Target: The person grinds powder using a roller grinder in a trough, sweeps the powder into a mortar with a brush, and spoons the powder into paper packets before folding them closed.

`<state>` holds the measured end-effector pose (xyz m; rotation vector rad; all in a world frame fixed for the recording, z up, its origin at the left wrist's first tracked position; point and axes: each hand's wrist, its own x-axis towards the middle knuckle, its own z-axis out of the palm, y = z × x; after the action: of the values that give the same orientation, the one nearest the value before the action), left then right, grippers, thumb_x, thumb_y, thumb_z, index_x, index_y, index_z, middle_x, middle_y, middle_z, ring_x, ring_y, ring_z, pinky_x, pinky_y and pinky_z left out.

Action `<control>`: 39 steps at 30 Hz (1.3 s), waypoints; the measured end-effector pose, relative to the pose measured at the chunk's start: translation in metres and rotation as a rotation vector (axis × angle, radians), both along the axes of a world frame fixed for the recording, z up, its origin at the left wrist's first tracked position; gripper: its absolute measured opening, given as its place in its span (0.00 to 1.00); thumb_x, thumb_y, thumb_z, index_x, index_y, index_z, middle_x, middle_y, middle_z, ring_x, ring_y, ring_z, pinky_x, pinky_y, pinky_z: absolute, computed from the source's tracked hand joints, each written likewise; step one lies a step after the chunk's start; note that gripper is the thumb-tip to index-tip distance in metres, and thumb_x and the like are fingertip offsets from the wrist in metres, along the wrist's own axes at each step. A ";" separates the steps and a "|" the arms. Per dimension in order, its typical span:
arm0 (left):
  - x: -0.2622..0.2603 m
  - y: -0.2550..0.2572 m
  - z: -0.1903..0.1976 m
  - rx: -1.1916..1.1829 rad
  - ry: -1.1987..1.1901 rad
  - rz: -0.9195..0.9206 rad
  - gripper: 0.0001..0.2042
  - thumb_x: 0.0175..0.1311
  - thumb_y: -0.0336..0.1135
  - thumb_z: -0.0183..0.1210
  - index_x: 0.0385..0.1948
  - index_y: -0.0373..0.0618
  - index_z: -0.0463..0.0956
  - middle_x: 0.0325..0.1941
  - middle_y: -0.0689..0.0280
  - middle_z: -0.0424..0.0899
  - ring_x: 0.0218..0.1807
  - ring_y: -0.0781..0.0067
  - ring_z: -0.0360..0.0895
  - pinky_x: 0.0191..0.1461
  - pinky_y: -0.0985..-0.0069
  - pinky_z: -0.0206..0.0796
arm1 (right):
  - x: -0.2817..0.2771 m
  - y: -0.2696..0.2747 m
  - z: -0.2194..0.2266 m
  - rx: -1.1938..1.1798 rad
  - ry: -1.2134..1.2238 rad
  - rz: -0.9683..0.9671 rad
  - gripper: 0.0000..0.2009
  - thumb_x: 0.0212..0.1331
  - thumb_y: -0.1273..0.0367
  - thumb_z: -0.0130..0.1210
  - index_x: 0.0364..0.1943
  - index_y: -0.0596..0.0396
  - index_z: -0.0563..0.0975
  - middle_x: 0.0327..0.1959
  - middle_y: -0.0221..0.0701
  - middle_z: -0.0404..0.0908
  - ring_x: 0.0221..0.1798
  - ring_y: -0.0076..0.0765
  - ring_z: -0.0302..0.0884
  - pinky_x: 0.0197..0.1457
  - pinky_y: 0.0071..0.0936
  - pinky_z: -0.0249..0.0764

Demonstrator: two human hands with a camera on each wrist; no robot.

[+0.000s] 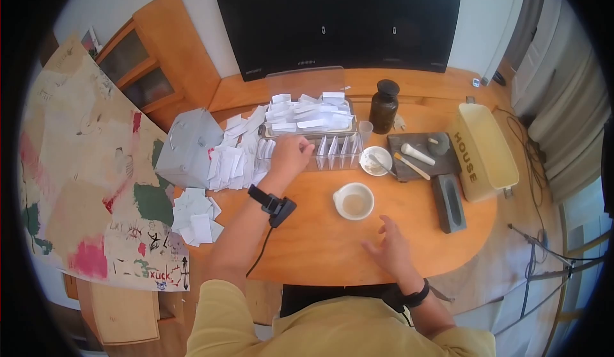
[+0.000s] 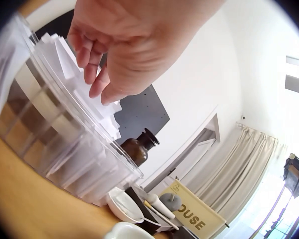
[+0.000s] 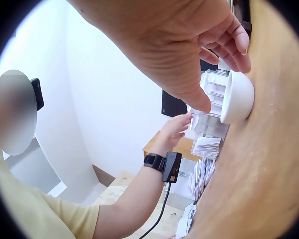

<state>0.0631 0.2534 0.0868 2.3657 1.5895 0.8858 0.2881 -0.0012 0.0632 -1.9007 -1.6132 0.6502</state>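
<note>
My left hand (image 1: 291,158) hovers over the clear divided organizer (image 1: 339,162), where folded white paper packets (image 1: 328,152) stand in the slots. In the left wrist view its fingers (image 2: 92,67) bend loosely beside the thumb, and nothing shows between them. My right hand (image 1: 391,251) is spread low over the table, just right of a white spouted mortar (image 1: 344,213) with pale tan contents. In the right wrist view, the right thumb and fingers (image 3: 234,45) are apart, overlapping the mortar's rim with nothing held.
Behind the organizer, a clear box holds many packets (image 1: 307,114); more packets (image 1: 230,158) lie beside a metal case (image 1: 190,149). To the right are a white dish (image 1: 377,155) with a spoon, a brown bottle (image 1: 385,107), a stone slab (image 1: 403,174), a grey trough (image 1: 449,203) and a yellow bin (image 1: 492,184).
</note>
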 end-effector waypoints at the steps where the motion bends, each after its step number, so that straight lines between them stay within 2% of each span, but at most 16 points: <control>1: 0.014 0.000 0.001 -0.071 -0.003 -0.014 0.08 0.51 0.37 0.65 0.21 0.44 0.80 0.33 0.57 0.79 0.42 0.53 0.74 0.45 0.61 0.69 | 0.000 0.000 -0.001 0.017 0.010 -0.006 0.35 0.48 0.58 0.67 0.58 0.60 0.64 0.40 0.40 0.76 0.41 0.46 0.77 0.41 0.37 0.75; 4: 0.042 -0.006 -0.001 -0.078 0.138 0.114 0.08 0.50 0.37 0.64 0.20 0.43 0.79 0.31 0.57 0.79 0.40 0.54 0.75 0.43 0.61 0.70 | 0.007 -0.003 0.000 0.058 0.014 -0.017 0.32 0.48 0.59 0.67 0.55 0.59 0.67 0.37 0.39 0.76 0.39 0.45 0.77 0.41 0.37 0.75; 7: 0.050 -0.001 -0.009 0.014 0.217 0.159 0.07 0.49 0.36 0.63 0.19 0.43 0.80 0.31 0.56 0.78 0.41 0.54 0.75 0.44 0.60 0.70 | 0.012 -0.007 -0.001 0.061 0.017 -0.012 0.28 0.48 0.59 0.67 0.51 0.60 0.71 0.33 0.38 0.76 0.37 0.44 0.77 0.40 0.37 0.75; 13: 0.040 0.006 -0.003 0.129 0.046 0.145 0.07 0.48 0.36 0.63 0.19 0.44 0.81 0.27 0.55 0.82 0.35 0.53 0.78 0.40 0.60 0.72 | 0.004 -0.002 0.000 0.090 0.038 0.045 0.24 0.49 0.61 0.66 0.48 0.58 0.74 0.34 0.36 0.78 0.37 0.43 0.78 0.40 0.36 0.75; 16: 0.039 0.005 0.005 -0.164 0.109 0.106 0.07 0.47 0.37 0.62 0.20 0.44 0.82 0.25 0.56 0.83 0.32 0.53 0.80 0.39 0.62 0.73 | -0.006 0.005 0.000 0.096 0.057 0.069 0.23 0.49 0.61 0.66 0.47 0.57 0.74 0.35 0.36 0.78 0.37 0.42 0.78 0.40 0.35 0.75; 19: 0.043 0.011 -0.002 -0.215 0.170 0.172 0.07 0.47 0.37 0.62 0.21 0.45 0.83 0.26 0.57 0.84 0.32 0.56 0.82 0.39 0.64 0.74 | -0.010 0.008 0.001 0.120 0.074 0.067 0.23 0.49 0.60 0.66 0.47 0.57 0.75 0.35 0.37 0.78 0.36 0.42 0.78 0.40 0.36 0.75; 22: 0.038 0.010 0.006 -0.140 0.060 0.165 0.07 0.47 0.37 0.63 0.22 0.43 0.82 0.26 0.58 0.84 0.31 0.59 0.81 0.37 0.66 0.73 | -0.006 0.008 0.003 0.101 0.076 0.047 0.23 0.48 0.60 0.67 0.46 0.58 0.75 0.34 0.38 0.78 0.36 0.43 0.78 0.40 0.36 0.75; 25: 0.033 -0.005 0.029 0.056 -0.122 0.152 0.08 0.47 0.37 0.63 0.22 0.42 0.82 0.25 0.58 0.83 0.28 0.60 0.80 0.36 0.68 0.72 | -0.001 0.010 0.001 0.146 0.032 0.055 0.26 0.47 0.60 0.68 0.47 0.60 0.73 0.37 0.41 0.76 0.40 0.46 0.76 0.42 0.37 0.75; 26: 0.033 -0.015 0.042 0.042 -0.153 0.140 0.08 0.50 0.35 0.63 0.24 0.39 0.81 0.23 0.62 0.81 0.25 0.67 0.78 0.35 0.73 0.71 | 0.000 0.012 0.000 0.177 0.012 0.064 0.27 0.46 0.60 0.69 0.48 0.60 0.73 0.39 0.42 0.76 0.41 0.47 0.76 0.44 0.37 0.74; 29: 0.032 -0.037 0.046 -0.098 -0.391 -0.017 0.07 0.54 0.34 0.64 0.26 0.39 0.81 0.23 0.68 0.80 0.25 0.80 0.74 0.31 0.80 0.67 | -0.003 0.030 0.018 0.417 -0.052 0.058 0.33 0.43 0.60 0.70 0.52 0.63 0.69 0.44 0.44 0.73 0.49 0.50 0.71 0.50 0.39 0.71; 32: 0.040 -0.075 0.056 -0.382 -0.501 -0.163 0.07 0.59 0.34 0.63 0.28 0.39 0.81 0.24 0.74 0.78 0.27 0.89 0.68 0.29 0.85 0.61 | -0.009 0.049 0.041 0.541 -0.085 -0.001 0.39 0.38 0.59 0.73 0.55 0.64 0.66 0.48 0.45 0.71 0.53 0.52 0.67 0.56 0.43 0.65; 35: 0.050 -0.107 0.052 -0.574 -0.556 -0.259 0.08 0.60 0.35 0.63 0.29 0.40 0.81 0.24 0.76 0.78 0.27 0.90 0.66 0.30 0.86 0.59 | -0.008 0.064 0.050 0.579 -0.125 -0.016 0.42 0.34 0.58 0.73 0.56 0.62 0.66 0.48 0.45 0.72 0.54 0.50 0.67 0.57 0.45 0.62; 39: 0.052 -0.124 0.038 -0.856 -0.663 -0.311 0.09 0.60 0.36 0.63 0.33 0.40 0.80 0.28 0.75 0.79 0.29 0.88 0.67 0.35 0.86 0.61 | 0.000 0.068 0.035 0.499 -0.131 0.050 0.39 0.32 0.59 0.73 0.53 0.60 0.68 0.43 0.41 0.74 0.49 0.48 0.70 0.55 0.42 0.61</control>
<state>0.1146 0.1293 0.1244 1.4427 0.9933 0.6296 0.2878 0.0670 0.0979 -1.5605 -1.7124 0.1183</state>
